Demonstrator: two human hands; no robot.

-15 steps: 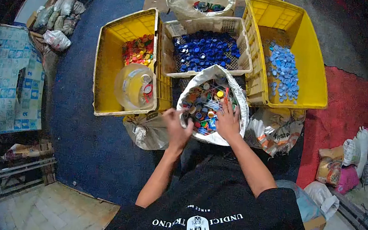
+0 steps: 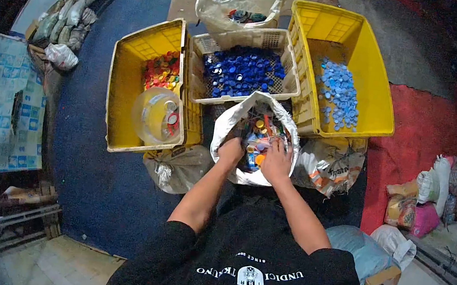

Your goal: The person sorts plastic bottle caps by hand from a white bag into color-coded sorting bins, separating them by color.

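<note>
A white woven sack with its mouth rolled open stands in front of me. Inside lie mixed bottle caps in several colours, along with some clear and red plastic scraps. My left hand reaches in over the sack's left side, its fingers curled; what they hold, if anything, is hidden. On the right, my right hand rests on the caps with its fingers apart, and I see nothing gripped in it.
Behind the sack, a white crate holds dark blue caps. A yellow bin at left contains red and yellow caps and a clear round tub. Light blue caps lie in the right yellow bin. Another sack stands farther back.
My left hand has moved from above the sack's left rim down into its mouth, and its fingers have curled. My right hand stays over the caps. The whole view has shifted slightly.
</note>
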